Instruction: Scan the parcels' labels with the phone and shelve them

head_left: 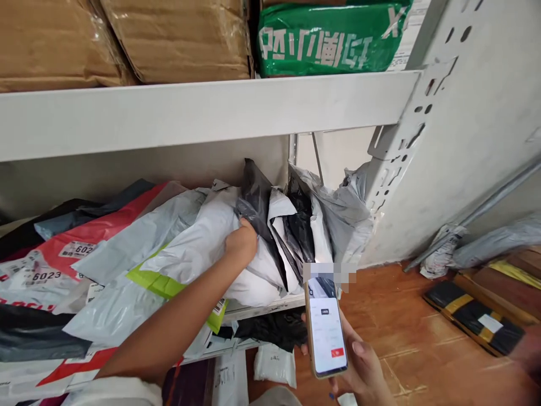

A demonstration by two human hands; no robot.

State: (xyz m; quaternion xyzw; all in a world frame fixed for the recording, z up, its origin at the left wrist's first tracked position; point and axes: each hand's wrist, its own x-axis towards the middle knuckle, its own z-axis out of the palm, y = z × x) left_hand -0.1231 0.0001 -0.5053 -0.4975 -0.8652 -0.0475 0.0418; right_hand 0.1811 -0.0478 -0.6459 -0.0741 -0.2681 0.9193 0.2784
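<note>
At the far left of the lower shelf (pixel 270 307) lies a heap of mailer bags: a red and white bag (pixel 63 254) with the printed numbers 6023 and 602 showing, a dark bag (pixel 29 338) below it, and pale grey bags (pixel 139 237) leaning across them. Above, the white upper shelf (pixel 203 110) carries brown paper parcels (pixel 177 39) and, further right, a green parcel (pixel 329 39) with white lettering. The bare left arm reaches in from the bottom edge, and the left hand (pixel 242 243) is clenched on the top of a white mailer bag (pixel 198 242), its fingers tucked where that bag meets a black bag (pixel 257 197) standing just beside it. More white, black and grey bags (pixel 338 214) stand upright against the perforated shelf post (pixel 401 141). Lower and to the right, the right hand (pixel 359 369) grips a phone (pixel 326 332) upright, its lit screen facing the camera, in front of the shelf edge. On the wooden floor (pixel 401 327) at the far right lie a black package with yellow tape (pixel 475 318) and grey bags (pixel 499 239) along the wall.
</note>
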